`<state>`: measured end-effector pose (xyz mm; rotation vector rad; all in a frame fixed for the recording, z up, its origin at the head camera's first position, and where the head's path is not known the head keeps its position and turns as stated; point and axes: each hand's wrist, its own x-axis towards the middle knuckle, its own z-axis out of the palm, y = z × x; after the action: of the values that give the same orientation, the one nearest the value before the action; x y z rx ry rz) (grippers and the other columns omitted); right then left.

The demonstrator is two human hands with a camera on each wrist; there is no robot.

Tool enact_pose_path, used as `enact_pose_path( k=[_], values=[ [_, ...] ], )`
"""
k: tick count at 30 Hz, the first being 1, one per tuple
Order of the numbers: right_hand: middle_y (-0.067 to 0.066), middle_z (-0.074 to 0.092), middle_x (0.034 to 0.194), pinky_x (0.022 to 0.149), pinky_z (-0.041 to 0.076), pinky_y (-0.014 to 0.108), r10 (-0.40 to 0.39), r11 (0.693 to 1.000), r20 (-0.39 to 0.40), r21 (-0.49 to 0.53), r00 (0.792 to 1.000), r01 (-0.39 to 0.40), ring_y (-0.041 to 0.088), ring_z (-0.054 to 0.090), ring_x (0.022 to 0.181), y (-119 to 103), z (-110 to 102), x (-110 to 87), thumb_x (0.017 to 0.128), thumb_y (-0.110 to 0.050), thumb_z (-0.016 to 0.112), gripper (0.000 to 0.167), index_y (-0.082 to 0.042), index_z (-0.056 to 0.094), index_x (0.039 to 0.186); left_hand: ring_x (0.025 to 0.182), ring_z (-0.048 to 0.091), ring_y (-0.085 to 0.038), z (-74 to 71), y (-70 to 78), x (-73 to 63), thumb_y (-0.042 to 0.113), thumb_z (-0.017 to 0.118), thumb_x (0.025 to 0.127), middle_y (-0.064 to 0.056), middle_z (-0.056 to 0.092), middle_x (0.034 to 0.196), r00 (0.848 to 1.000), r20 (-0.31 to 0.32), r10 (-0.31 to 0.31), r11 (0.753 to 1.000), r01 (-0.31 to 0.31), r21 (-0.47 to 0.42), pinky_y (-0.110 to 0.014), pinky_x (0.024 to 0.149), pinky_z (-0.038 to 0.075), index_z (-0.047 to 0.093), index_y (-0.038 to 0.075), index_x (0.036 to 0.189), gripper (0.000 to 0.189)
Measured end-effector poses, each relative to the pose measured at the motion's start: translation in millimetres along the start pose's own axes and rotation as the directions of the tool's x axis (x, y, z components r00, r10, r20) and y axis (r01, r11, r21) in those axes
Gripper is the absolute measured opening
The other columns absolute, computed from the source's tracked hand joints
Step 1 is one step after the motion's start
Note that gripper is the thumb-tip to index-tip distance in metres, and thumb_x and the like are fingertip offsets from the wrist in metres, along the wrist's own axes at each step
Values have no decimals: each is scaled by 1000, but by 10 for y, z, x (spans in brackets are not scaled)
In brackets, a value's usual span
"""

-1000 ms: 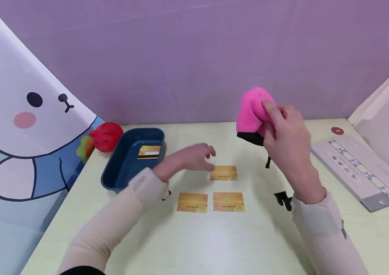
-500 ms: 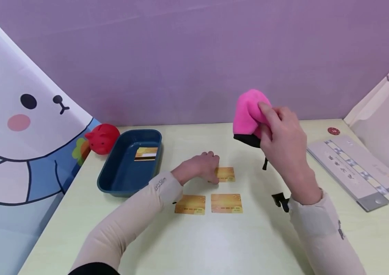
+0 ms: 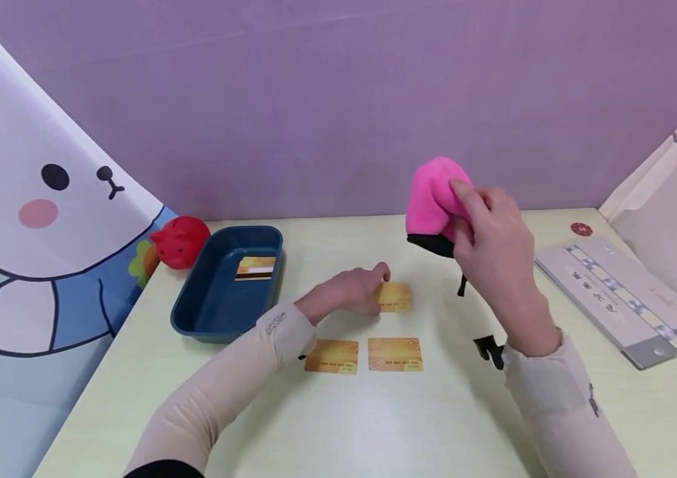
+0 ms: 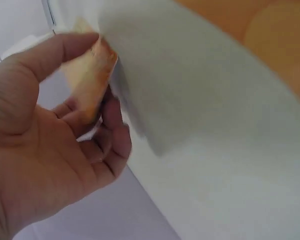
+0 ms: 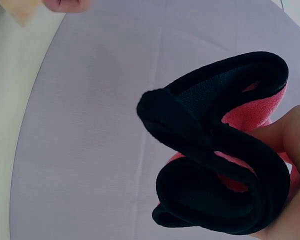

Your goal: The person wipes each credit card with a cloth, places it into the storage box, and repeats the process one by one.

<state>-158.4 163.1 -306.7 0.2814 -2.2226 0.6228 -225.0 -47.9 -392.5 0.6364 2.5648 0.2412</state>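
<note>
Gold bank card [image 3: 396, 298] is pinched between your left hand's [image 3: 355, 291] thumb and fingers, tilted at the table [image 3: 338, 418], two flat gold cards [image 3: 394, 355] nearer you. Your right hand [image 3: 496, 242] pinches pink black-edged fleece [image 3: 432, 202] in the air. Further out: blue tray [image 3: 209, 299] holding striped gold card [image 3: 254, 268], red piggy bank [image 3: 181, 242] beside it, grey folder [image 3: 601, 299] right, red poker chip [image 3: 581, 229] behind that.

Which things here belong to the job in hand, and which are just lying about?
In the job, it seems:
left hand pinching card
right hand gripping pink cloth
other cards
blue tray

Apparently lying about:
red pig
grey folder
red chip
</note>
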Motion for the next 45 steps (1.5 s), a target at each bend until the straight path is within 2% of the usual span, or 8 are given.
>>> enact_pose_path(
  k=[5,9,15,23,31,36,42,45],
  values=[
    [24,62,107,66,49,59,-1,1000,0,1,1000,1,40,57,98,8,-2,-5,94,-5,57,40,-10,64,133,95,57,-18,23,-88,-6,15,71,89,-3,63,118,993,-54,103,987,-109,-122,-34,84,48,45,24,138,57],
    [25,62,108,67,50,60,-1,1000,-8,5,1000,1,41,57,98,15,-15,0,95,-6,58,39,-10,64,133,89,58,-17,-15,-161,-48,14,71,92,-4,65,109,965,-196,173,944,-219,-246,-31,79,49,52,23,132,45],
    [25,62,109,70,50,61,32,999,-21,15,999,-32,41,57,100,29,-69,7,96,-8,58,39,-12,63,135,80,63,-22,-146,-145,-197,13,66,97,-4,70,93,861,-486,153,832,-378,-407,-26,67,49,56,19,131,36],
    [23,62,109,74,48,60,46,998,-53,54,998,-43,39,57,102,-28,-118,16,96,-11,59,41,-14,63,136,69,56,-20,-263,-18,-372,15,63,99,-8,72,88,724,-687,61,684,-532,-499,-27,59,38,56,17,135,37],
    [23,64,106,78,50,58,-29,991,-161,123,986,49,38,59,101,-217,-160,-14,93,-11,60,40,-13,66,133,75,65,-18,-286,135,-464,14,64,98,-10,66,91,637,-767,-76,615,-576,-539,-24,61,42,61,11,130,32],
    [26,64,102,76,55,54,-184,971,-180,121,966,207,40,61,95,-345,-76,-41,93,-10,63,37,-9,67,130,77,62,-20,-296,209,-503,7,65,97,-13,63,91,592,-794,-137,579,-602,-549,-23,65,45,61,8,128,32],
    [23,65,96,66,54,49,-314,941,-131,89,940,327,39,60,81,-429,166,-123,89,-4,65,36,-10,71,124,89,61,-20,-257,280,-562,-10,56,93,-18,66,103,556,-825,-105,533,-669,-519,-25,79,50,59,3,127,37],
    [21,64,95,61,52,45,-347,936,-79,39,934,351,38,58,75,-432,244,-163,92,-5,60,34,-11,70,124,88,57,-20,-243,299,-593,-9,56,93,-19,65,102,547,-831,-100,533,-676,-509,-27,80,49,59,1,126,35]
  ],
)
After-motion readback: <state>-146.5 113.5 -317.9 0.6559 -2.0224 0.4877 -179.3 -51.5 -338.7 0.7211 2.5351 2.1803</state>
